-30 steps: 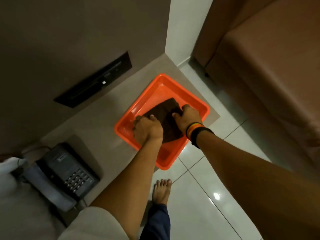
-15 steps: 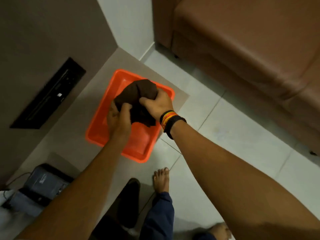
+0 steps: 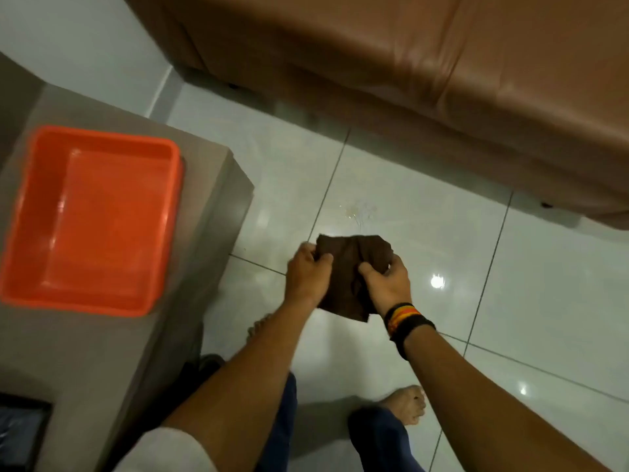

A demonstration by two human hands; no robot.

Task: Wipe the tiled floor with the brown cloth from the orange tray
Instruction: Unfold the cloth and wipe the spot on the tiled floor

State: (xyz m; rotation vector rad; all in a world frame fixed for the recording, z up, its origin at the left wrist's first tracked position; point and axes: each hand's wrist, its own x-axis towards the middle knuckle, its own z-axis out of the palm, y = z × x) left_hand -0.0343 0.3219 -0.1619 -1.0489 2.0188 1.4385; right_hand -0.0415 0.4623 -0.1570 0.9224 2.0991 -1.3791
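Observation:
The brown cloth [image 3: 347, 267] hangs in the air above the glossy white tiled floor [image 3: 425, 240], held between both hands. My left hand [image 3: 306, 270] grips its left edge and my right hand [image 3: 386, 282], with striped bands on the wrist, grips its right side. A pale yellowish smear [image 3: 355, 212] marks the tiles just beyond the cloth. The orange tray [image 3: 163, 212] sits empty on the grey low table [image 3: 218, 206] at the left.
A brown leather sofa [image 3: 442, 80] runs along the top and right, its base close to the smear. My bare feet [image 3: 405, 403] stand on the tiles below the hands. A dark device [image 3: 20, 430] lies at the table's lower left corner.
Both hands lifted the cloth out of the tray and carried it right, over the floor. The view swung right, and the tray now lies empty at the left.

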